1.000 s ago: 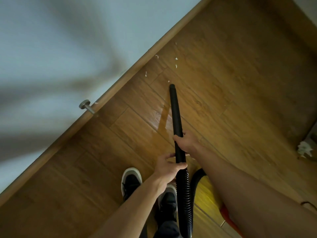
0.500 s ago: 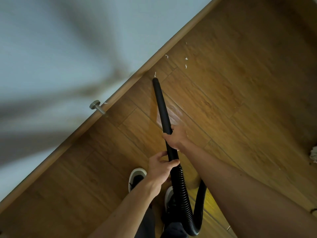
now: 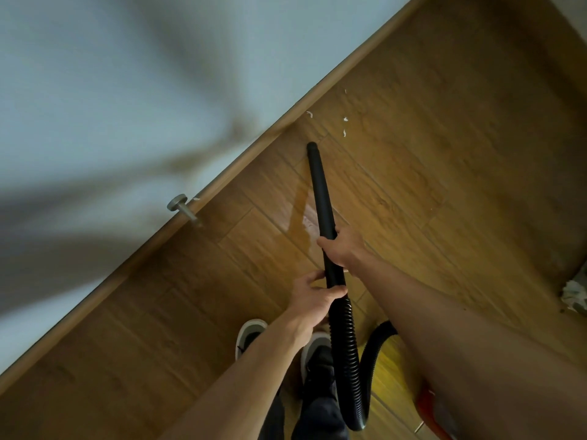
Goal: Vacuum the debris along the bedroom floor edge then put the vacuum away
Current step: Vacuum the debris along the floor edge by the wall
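A black vacuum tube (image 3: 321, 192) points at the wooden floor, its nozzle tip (image 3: 312, 146) close to the skirting board (image 3: 241, 160). My right hand (image 3: 341, 249) grips the tube midway. My left hand (image 3: 313, 298) grips it lower, where the ribbed black hose (image 3: 347, 350) begins. Small white debris scraps (image 3: 344, 119) lie just beyond the tip, near the skirting board. The hose loops down to the vacuum body, whose orange edge (image 3: 427, 404) shows under my right arm.
A metal door stopper (image 3: 182, 208) sticks out of the skirting board at left. The pale wall (image 3: 111, 90) fills the upper left. My two shoes (image 3: 251, 336) stand behind the hose. A white crumpled thing (image 3: 576, 295) lies at the right edge.
The nozzle tip swung left to the scrap by the skirting board, then back right and away from the board. That scrap is no longer visible. Both hands kept their grip.
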### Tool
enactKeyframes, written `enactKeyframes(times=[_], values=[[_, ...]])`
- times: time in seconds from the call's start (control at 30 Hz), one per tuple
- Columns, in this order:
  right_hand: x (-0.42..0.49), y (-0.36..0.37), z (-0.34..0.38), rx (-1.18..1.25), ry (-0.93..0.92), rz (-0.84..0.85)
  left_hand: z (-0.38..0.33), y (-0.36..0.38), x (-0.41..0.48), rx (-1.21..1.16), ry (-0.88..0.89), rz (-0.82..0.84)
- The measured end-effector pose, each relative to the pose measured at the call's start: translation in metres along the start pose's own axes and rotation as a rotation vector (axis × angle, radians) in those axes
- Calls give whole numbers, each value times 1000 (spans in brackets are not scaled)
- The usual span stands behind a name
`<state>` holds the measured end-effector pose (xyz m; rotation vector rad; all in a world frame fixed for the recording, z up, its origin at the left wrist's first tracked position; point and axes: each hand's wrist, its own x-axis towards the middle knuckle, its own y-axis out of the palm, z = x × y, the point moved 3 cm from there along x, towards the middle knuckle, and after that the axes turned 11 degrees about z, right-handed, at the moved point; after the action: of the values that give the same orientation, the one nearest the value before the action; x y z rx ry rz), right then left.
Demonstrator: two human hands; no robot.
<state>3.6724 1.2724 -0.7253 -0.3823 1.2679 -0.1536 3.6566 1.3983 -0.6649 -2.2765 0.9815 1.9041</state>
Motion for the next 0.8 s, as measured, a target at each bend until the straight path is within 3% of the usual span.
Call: enactKeyframes(times=[0.47, 0.8], values=[[36, -43, 27, 5, -93, 27, -50, 22, 30, 32, 6, -74], [20, -74, -36, 103, 26, 24, -32, 75, 24, 110, -69, -39]])
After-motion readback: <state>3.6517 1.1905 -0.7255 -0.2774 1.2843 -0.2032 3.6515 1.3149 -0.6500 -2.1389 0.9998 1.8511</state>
